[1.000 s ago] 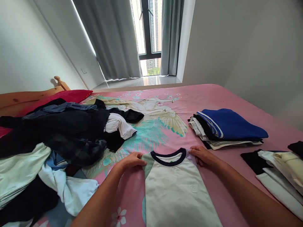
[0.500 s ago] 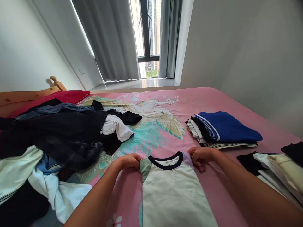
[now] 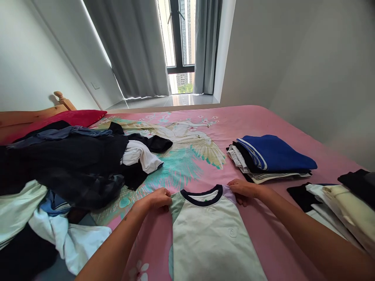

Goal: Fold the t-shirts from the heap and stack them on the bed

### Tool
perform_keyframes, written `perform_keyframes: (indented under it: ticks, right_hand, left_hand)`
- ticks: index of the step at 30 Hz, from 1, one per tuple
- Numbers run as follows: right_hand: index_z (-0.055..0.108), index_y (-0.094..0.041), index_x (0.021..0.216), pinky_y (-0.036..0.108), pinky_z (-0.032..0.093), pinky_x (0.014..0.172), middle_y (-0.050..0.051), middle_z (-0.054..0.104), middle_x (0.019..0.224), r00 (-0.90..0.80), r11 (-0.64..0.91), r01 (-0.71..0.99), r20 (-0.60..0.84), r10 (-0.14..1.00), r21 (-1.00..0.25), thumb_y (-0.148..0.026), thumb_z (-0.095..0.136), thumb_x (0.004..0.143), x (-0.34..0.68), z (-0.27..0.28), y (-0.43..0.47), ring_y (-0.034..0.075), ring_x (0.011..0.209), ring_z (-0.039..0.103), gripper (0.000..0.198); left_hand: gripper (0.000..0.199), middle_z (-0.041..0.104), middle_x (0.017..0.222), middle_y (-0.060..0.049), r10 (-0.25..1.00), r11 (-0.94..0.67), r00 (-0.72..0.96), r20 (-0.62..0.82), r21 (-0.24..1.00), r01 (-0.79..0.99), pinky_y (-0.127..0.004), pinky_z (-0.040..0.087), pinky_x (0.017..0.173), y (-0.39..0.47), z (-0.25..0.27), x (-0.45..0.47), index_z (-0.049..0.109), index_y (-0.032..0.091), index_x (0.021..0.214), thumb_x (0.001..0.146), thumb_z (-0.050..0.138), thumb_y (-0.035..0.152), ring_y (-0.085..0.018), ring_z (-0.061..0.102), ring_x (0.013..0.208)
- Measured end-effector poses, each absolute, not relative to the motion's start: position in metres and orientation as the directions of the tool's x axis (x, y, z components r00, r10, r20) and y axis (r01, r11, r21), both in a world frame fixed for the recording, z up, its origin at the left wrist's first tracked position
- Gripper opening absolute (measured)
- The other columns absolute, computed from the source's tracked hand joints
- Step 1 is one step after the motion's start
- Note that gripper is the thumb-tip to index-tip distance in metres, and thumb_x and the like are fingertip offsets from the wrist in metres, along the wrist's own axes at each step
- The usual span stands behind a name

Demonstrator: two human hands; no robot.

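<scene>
A pale T-shirt (image 3: 211, 238) with a dark neckband, a green left shoulder and a lilac right shoulder lies front up on the pink bed sheet. Its sides look tucked under, and its lower end runs out of view. My left hand (image 3: 159, 198) pinches the green shoulder edge. On the other side, my right hand (image 3: 242, 190) grips the lilac shoulder, its fingers partly curled beneath the cloth.
Loose dark and white clothes (image 3: 79, 164) are heaped at left, before a red pillow (image 3: 83, 117). A folded stack with a blue garment (image 3: 278, 152) on top sits at right. Nearer lies another pile of folded clothes (image 3: 336, 203). Beyond the bed (image 3: 249, 117) hang grey curtains (image 3: 134, 47).
The view has shifted slightly, so everything sits a little further left. Both hands keep their hold on the T-shirt's shoulders, and the shirt lies much as before.
</scene>
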State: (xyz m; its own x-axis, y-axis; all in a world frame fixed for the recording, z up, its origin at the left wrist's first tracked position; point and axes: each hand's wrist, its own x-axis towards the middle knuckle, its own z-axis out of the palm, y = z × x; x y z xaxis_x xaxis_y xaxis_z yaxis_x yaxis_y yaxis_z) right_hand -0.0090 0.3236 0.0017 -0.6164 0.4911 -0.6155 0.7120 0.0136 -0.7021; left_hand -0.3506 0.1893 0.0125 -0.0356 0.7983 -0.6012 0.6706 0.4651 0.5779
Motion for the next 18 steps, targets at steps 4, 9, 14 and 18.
perform_keyframes:
  ticks: [4,9,14,18]
  right_hand:
    - [0.052,-0.019,0.086,0.025,0.043,0.048,0.005,0.063,0.063,-0.461,0.072,0.749,-0.439,0.771,-0.659,-0.031,0.043,0.078,0.001,0.013,0.308,0.017,0.052,0.058,0.017]
    - [0.049,-0.022,0.111,0.035,0.043,0.085,0.011,0.060,0.111,-0.244,0.207,0.751,0.027,0.969,-0.627,-0.035,0.033,0.087,-0.005,0.021,0.249,0.024,0.101,0.055,0.032]
    - [0.034,-0.015,0.137,0.047,0.020,0.111,0.010,0.036,0.143,-0.417,0.472,0.786,0.221,0.882,-0.399,-0.044,0.030,0.087,-0.031,-0.021,0.182,0.025,0.134,0.026,0.058]
    - [0.030,-0.011,0.141,0.051,0.015,0.111,0.011,0.027,0.148,-0.323,0.319,0.903,0.037,0.946,-0.287,-0.050,0.029,0.085,-0.036,-0.039,0.169,0.026,0.137,0.020,0.068]
  left_hand:
    - [0.010,0.061,0.060,-0.001,0.882,0.429,-0.201,-0.426,0.553,0.714,-0.027,0.046,0.057,0.173,0.025,-0.343,0.059,0.017,0.062,0.056,0.051,0.017,-0.019,0.059,0.062]
    - [0.038,0.058,0.118,-0.011,0.929,0.306,-0.369,0.020,0.518,0.799,-0.038,0.033,0.103,0.121,0.024,-0.287,0.055,0.017,0.113,0.084,0.032,0.024,-0.022,0.048,0.116]
    - [0.062,0.025,0.150,-0.010,0.966,0.185,-0.235,0.104,0.351,0.918,-0.051,0.010,0.113,0.077,-0.013,-0.224,0.033,0.019,0.139,0.082,0.044,0.039,-0.029,0.015,0.139]
    - [0.078,0.016,0.151,-0.014,0.894,0.440,-0.443,-0.065,0.304,0.845,-0.051,0.010,0.112,0.070,-0.015,-0.217,0.030,0.016,0.141,0.076,0.047,0.056,-0.030,0.011,0.140]
